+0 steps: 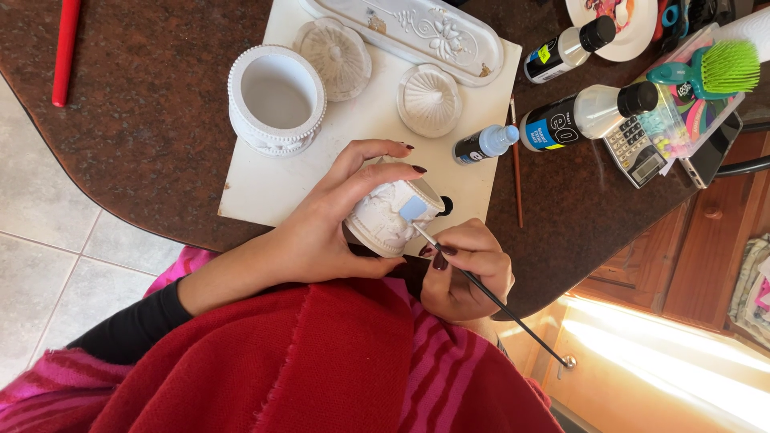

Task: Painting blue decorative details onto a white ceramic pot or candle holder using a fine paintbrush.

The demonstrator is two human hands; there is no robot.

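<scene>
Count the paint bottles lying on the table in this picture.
3. A small bottle lies at the white board's right edge, a larger black-capped bottle right of it, another above, beside the plate. More may be hidden in the clutter.

Bright daylight fills the frame, sharp throughout. Lower right, a sunlit patch (pixel 682 361) blows out to glare. The white board (pixel 265 188) upper centre reads evenly lit, soft shadows under the pots. Lines bow slightly toward the frame's edges.
</scene>
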